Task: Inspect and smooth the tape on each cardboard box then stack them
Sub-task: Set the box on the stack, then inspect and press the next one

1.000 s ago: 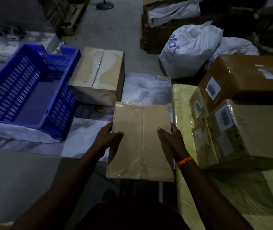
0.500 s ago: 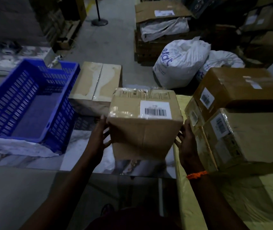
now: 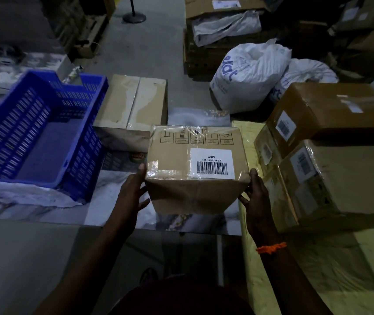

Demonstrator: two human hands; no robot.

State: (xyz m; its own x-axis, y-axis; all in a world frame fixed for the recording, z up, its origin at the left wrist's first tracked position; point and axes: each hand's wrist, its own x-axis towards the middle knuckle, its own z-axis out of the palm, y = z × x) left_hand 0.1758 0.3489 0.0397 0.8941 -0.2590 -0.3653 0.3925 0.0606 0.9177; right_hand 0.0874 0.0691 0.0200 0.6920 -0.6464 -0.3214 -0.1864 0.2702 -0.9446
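Note:
A small taped cardboard box with a white barcode label on top is held between both hands just above the marbled table. My left hand presses its left side and my right hand its right side, fingers spread along the lower edges. Clear tape runs over the box's edges. To the right, a stack of taped boxes rests on a yellow surface, with a darker box on top. Another box with worn tape stands behind the held one.
A blue plastic crate sits at the left on a white sheet. White sacks lie on the floor beyond the table. More cartons and pallets stand at the back. A round stand base is on the concrete floor.
The box was turned from its taped seam face to the barcode-label face on top, and both hands shifted from its top to its sides. The view tilted up slightly.

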